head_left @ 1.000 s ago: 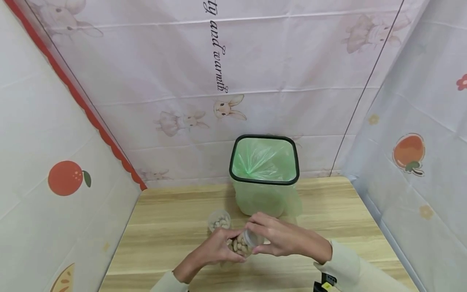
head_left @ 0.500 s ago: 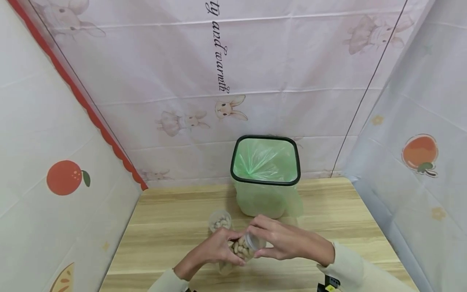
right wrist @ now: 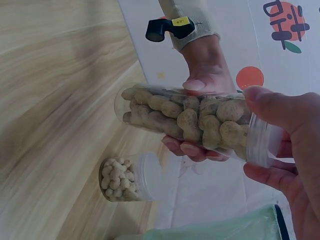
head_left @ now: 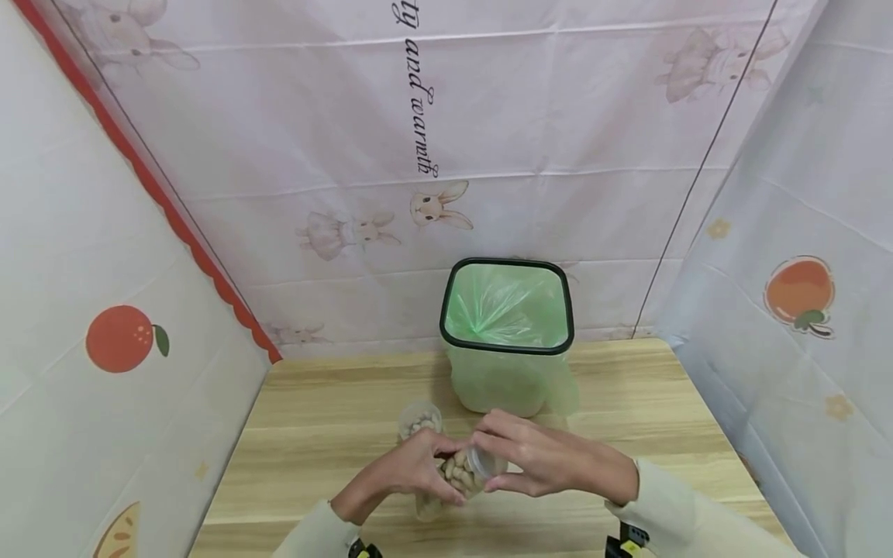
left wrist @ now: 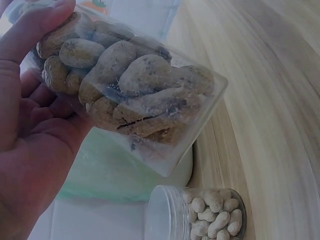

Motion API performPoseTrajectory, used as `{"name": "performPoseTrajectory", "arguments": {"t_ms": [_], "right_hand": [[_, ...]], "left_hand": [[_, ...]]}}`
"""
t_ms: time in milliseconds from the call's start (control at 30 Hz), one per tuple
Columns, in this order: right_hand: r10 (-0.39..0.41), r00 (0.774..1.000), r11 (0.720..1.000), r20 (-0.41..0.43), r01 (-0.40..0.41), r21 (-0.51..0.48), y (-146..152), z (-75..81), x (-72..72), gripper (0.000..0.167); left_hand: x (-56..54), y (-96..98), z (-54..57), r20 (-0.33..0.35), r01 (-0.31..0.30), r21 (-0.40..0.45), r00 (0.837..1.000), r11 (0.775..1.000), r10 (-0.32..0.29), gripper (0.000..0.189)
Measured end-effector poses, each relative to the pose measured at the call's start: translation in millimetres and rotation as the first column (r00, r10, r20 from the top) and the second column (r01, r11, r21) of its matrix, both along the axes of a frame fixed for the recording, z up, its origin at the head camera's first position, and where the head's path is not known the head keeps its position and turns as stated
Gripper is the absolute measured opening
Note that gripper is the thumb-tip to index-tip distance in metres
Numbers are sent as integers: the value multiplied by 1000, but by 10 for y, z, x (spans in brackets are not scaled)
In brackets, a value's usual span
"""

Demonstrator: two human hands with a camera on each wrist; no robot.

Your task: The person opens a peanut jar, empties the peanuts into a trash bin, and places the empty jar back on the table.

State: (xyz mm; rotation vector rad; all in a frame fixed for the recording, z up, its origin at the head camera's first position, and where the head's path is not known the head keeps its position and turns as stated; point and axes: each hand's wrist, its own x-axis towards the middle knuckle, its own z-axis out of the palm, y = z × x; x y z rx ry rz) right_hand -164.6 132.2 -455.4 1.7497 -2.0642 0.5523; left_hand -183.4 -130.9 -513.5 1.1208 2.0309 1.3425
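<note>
A tall clear jar of unshelled peanuts (head_left: 458, 473) is held tilted above the wooden table. My left hand (head_left: 412, 469) grips its body, thumb on one side and fingers on the other, as the right wrist view shows. At the mouth end, my right hand (head_left: 540, 459) holds the clear lid (right wrist: 258, 142) between thumb and fingers. The lid sits on the jar; whether it is loose cannot be told. Just beyond my left hand stands a shorter clear jar (right wrist: 118, 179), also containing peanuts, with a pale lid (right wrist: 149, 176) on top.
A bin (head_left: 506, 349) with a black rim and a green plastic liner stands behind my hands, near the back edge of the wooden table (head_left: 314, 434). Printed fabric (head_left: 558, 194) hangs at the back and on both sides.
Both hands keep their hold on the tall jar and lid, with only a slight shift in position. The bin and the shorter jar stay where they were.
</note>
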Motion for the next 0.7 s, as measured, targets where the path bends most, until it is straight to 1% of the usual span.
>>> {"name": "performPoseTrajectory", "arguments": {"t_ms": [167,333,433,500,567,633,700], "right_hand": [[14,999,998,-32,-12,66,-7,55,-7,51],[3,1000,995,-26,-1,101,-16,61,-24,52],[-9,1000,995,0,9,97,-21,41,-42,54],[-27,999,996,19,25,87,-22,29,-53,56],[-50,998,996,48,47,72,-19,26,-64,60],[-91,993,994,75,86,64,-9,31,-70,71],[-158,980,986,119,151,67,1,56,-66,85]], "left_hand": [[-31,16,-28,41,26,9,999,1000,-26,45],[-21,-5,-46,48,14,8,999,1000,-14,42],[-15,-26,-41,36,3,12,999,1000,-4,47],[-14,-39,-33,16,-18,5,1000,1000,18,52],[-10,-46,-16,-11,-55,-6,998,998,55,57],[-4,-37,4,-41,-97,-25,995,995,96,60],[8,-14,28,-70,-141,-36,988,989,138,62]]}}
